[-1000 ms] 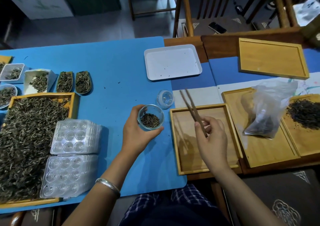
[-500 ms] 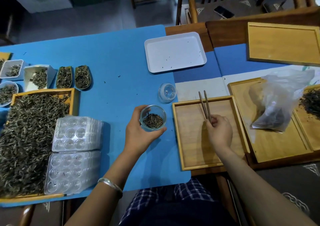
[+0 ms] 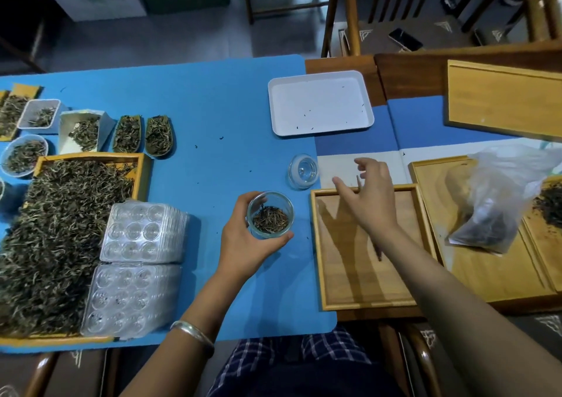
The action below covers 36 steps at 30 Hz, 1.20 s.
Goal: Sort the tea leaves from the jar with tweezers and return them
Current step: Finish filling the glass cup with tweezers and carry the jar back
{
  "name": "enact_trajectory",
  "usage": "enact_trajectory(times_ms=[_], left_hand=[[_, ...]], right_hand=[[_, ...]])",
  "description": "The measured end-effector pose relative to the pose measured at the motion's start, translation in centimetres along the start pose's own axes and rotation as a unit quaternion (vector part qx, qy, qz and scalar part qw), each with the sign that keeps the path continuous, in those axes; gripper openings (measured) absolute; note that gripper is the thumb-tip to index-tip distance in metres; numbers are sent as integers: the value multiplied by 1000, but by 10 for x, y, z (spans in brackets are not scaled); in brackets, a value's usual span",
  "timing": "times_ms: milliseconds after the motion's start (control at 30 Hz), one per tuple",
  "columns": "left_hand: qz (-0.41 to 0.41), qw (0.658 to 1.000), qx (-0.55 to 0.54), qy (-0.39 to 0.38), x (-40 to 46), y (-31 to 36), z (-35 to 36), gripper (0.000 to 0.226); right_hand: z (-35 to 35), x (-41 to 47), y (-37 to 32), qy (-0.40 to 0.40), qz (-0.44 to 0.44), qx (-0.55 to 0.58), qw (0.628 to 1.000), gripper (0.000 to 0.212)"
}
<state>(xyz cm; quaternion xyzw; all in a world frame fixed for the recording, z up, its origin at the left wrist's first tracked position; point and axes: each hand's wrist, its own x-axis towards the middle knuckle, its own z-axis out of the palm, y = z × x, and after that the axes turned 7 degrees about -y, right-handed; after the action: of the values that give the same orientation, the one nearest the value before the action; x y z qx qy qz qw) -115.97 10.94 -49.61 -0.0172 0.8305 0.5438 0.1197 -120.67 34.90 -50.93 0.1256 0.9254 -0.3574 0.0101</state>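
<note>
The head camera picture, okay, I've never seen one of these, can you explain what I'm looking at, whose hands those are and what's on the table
There is no machine here. A person wears a camera on the head, so you look down at their own two arms.

The left hand grips a small glass jar with tea leaves in it. The right hand reaches forward with fingers spread over the far edge of an empty wooden tray; only a thin dark tip of the tweezers peeks out from behind it.

On the blue mat lie the jar's glass lid, a white tray with a few crumbs, a big tray of loose tea, small sample dishes and clear plastic moulds. A plastic bag of tea lies at the right.
</note>
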Motion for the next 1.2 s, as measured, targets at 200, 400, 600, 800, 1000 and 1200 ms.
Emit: enact_trajectory(times_ms=[200, 400, 600, 800, 1000, 1200], left_hand=[[-3, 999, -20, 34, -1, -5, -16, 71], [-29, 997, -36, 64, -1, -16, -28, 72], [-39, 996, -36, 67, -2, -24, -31, 72], [-41, 997, -42, 59, 0, -23, -30, 73], [-45, 997, -36, 51, 4, -18, -28, 73], [-50, 997, -36, 40, 6, -15, -23, 73]], right_hand=[[35, 64, -58, -210, -23, -112, 971, 83], [68, 92, -85, -297, -151, -378, 864, 85], [73, 96, -66, -323, -152, -414, 837, 70], [59, 92, -38, -275, -139, -291, 906, 60], [46, 78, -20, -235, -97, -183, 950, 57], [35, 68, -4, -203, -60, -202, 956, 63]])
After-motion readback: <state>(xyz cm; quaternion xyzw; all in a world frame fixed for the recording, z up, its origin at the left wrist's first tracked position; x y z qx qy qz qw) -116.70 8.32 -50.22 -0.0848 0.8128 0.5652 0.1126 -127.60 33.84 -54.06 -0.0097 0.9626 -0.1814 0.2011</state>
